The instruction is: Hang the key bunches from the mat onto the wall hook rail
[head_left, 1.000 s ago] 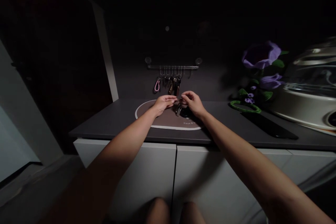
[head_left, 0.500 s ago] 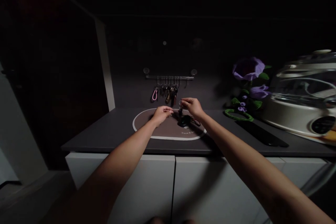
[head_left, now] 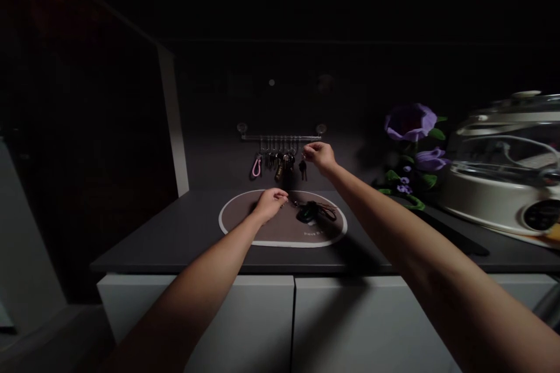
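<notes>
My right hand [head_left: 321,155] is raised by the right end of a clear hook rail [head_left: 282,138] on the wall. Its thumb and fingers pinch a ring, and a bunch of keys [head_left: 303,170] dangles below them. Other key bunches and a pink strap loop [head_left: 256,166] hang from the rail's hooks. Low over the brown oval mat [head_left: 245,218], my left hand [head_left: 269,205] has its fingers curled in against the thumb; what they hold, if anything, I cannot make out. To its right on the mat lies a dark bundle of keys with a cord [head_left: 310,211].
Purple crocheted flowers [head_left: 411,122] stand on the right of the dark counter [head_left: 153,239]. A dark flat slab [head_left: 464,239] lies in front of them, and a white appliance with a clear cover [head_left: 485,192] is at the far right. White cabinet doors [head_left: 245,315] are below.
My right hand has lifted the keys up from above the mat to the height of the hooks. The left hand stays over the mat. The view has tilted slightly upward.
</notes>
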The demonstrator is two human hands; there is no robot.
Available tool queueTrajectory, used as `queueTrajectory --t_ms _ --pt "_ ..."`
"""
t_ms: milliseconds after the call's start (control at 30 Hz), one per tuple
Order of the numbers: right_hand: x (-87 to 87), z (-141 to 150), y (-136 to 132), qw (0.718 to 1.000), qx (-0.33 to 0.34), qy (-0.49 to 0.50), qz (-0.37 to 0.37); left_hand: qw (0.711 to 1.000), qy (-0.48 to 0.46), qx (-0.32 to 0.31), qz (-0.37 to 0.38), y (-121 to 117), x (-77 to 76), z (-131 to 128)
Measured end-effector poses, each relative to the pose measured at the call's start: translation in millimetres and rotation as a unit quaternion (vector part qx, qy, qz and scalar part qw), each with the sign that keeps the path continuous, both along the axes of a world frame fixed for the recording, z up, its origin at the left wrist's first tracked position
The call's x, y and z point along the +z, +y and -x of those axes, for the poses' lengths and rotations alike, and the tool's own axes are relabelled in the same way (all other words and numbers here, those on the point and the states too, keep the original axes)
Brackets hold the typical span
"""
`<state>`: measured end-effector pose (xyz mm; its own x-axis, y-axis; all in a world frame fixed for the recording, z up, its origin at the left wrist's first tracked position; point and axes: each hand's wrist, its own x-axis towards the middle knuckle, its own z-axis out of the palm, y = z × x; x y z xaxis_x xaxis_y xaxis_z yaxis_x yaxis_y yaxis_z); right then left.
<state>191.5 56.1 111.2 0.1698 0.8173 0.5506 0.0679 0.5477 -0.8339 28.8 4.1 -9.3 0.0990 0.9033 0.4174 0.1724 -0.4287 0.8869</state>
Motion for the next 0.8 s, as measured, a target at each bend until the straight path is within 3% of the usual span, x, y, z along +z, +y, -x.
queueTrajectory --t_ms 200,433,667,800 --pt "8.3 11.4 20.7 0.999 -0.036 0.02 0.007 1.0 -0.006 0.006 0.0 1.2 0.7 0.5" --pt "4.2 21.6 42.5 0.995 -0.094 0.034 0.01 1.0 -0.016 0.012 0.008 4.1 -0.9 0.2" --pt "-6.7 22.8 71.6 0.98 -0.193 -0.039 -0.035 1.0 -0.02 0.007 0.013 3.1 0.2 0.2" --pt "-9.3 22.3 71.9 0.968 -0.231 -0.081 -0.057 1.0 -0.019 0.014 0.011 2.9 0.6 -0.3"
